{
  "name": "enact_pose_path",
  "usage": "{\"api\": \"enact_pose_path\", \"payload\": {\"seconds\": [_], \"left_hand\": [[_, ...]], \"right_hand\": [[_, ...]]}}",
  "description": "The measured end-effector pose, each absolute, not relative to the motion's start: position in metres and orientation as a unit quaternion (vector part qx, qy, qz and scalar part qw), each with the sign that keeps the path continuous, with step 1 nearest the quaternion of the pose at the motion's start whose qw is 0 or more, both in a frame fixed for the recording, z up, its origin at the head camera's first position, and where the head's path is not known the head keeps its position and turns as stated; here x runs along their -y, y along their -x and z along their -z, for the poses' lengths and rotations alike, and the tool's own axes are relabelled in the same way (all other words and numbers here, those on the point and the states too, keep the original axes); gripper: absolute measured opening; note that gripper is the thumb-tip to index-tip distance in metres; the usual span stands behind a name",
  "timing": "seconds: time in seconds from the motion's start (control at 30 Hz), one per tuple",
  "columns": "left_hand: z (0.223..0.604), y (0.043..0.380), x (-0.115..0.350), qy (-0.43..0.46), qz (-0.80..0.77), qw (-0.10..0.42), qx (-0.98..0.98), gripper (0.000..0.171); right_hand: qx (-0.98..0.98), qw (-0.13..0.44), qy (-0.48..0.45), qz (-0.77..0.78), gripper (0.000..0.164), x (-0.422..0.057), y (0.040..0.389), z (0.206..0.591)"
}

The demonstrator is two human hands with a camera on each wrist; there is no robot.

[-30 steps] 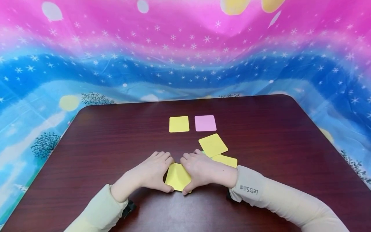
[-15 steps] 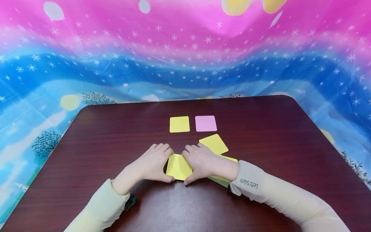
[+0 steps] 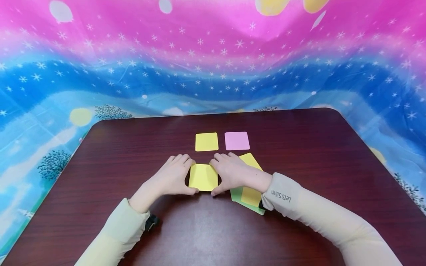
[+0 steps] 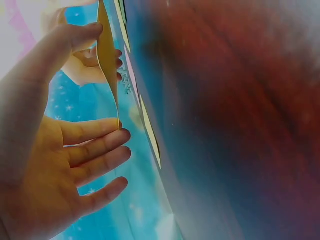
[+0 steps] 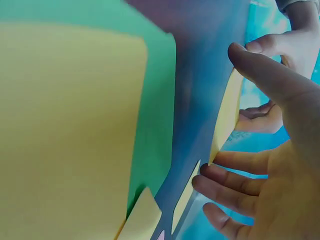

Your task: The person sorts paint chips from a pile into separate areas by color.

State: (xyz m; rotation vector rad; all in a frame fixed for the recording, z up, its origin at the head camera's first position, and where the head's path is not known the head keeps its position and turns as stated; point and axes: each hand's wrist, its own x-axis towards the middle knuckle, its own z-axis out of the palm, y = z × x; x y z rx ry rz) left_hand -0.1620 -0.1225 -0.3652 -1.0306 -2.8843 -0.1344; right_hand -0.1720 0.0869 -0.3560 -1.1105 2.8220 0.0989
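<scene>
Between both hands is a square yellow card [image 3: 203, 178], held by its edges and a little bent. My left hand [image 3: 173, 175] grips its left side, thumb at the near corner and fingertips at the far one. On the right side my right hand [image 3: 233, 171] holds the card the same way. In the left wrist view the yellow card [image 4: 106, 55] stands off the tabletop, seen edge-on. The right wrist view shows the thumb and index fingertip at two corners of the yellow card [image 5: 225, 120].
Farther back on the dark table [image 3: 100, 166] lie a flat yellow card [image 3: 206, 142] and a pink card [image 3: 237, 140] side by side. Under the right wrist are a green card [image 3: 237, 193], a yellow card [image 3: 251, 195] over it, and another yellow card [image 3: 251, 160], partly hidden.
Both hands have moved forward with the yellow card, towards the flat yellow and pink cards. More of the green card shows below the right wrist; the right hand covers more of the tilted yellow card.
</scene>
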Motion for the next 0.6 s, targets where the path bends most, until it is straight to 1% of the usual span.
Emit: {"api": "enact_pose_path", "payload": {"seconds": [0.37, 0.6], "left_hand": [[0.365, 0.182, 0.122, 0.323, 0.048, 0.05, 0.944, 0.077], [0.369, 0.194, 0.119, 0.314, 0.054, 0.042, 0.947, 0.08]], "right_hand": [[-0.937, 0.048, 0.346, -0.029, 0.084, -0.088, 0.194, 0.352], [-0.939, 0.037, 0.339, -0.041, 0.084, -0.091, 0.208, 0.355]]}}
